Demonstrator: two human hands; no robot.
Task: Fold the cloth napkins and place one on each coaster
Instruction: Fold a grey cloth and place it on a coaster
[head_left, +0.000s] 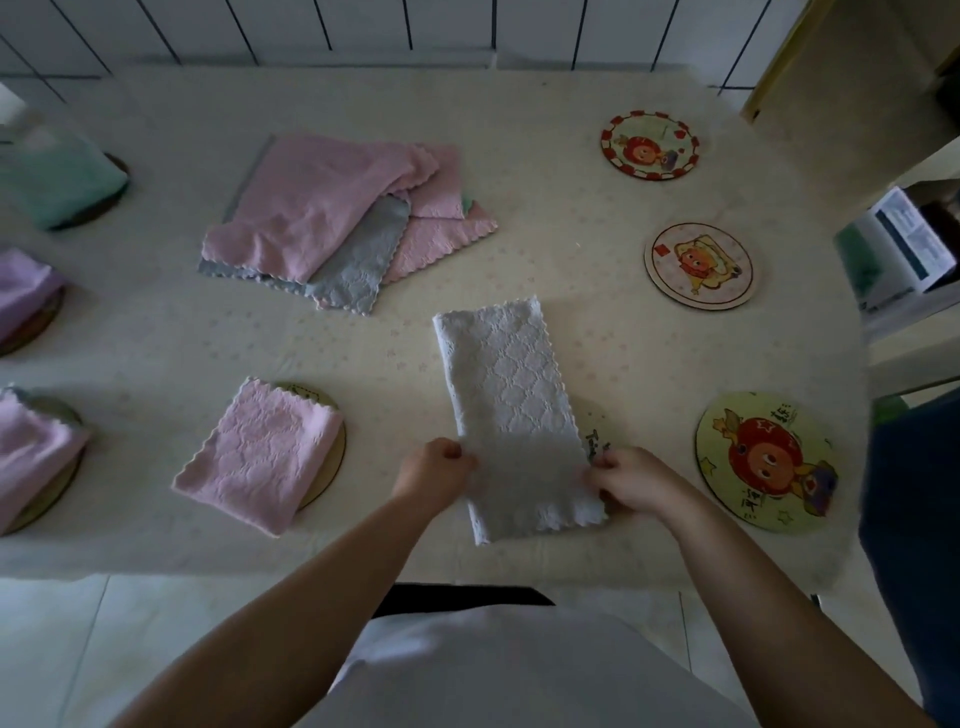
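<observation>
A pale grey napkin (511, 410), folded into a long strip, lies on the table in front of me. My left hand (434, 475) pinches its near left edge and my right hand (631, 480) pinches its near right edge. Under the strip's right edge a coaster (595, 441) peeks out, mostly hidden. A folded pink napkin (257, 454) sits on a coaster (332, 452) to the left. A pile of unfolded pink and grey napkins (332, 218) lies further back. Three bare round coasters (766, 462) (698, 266) (649, 144) line the right side.
At the left edge, folded napkins rest on coasters: a green one (57, 179), a purple one (26, 291) and a pink one (31, 452). A tiled wall runs behind the table. A white box (904, 244) stands on a shelf at the right.
</observation>
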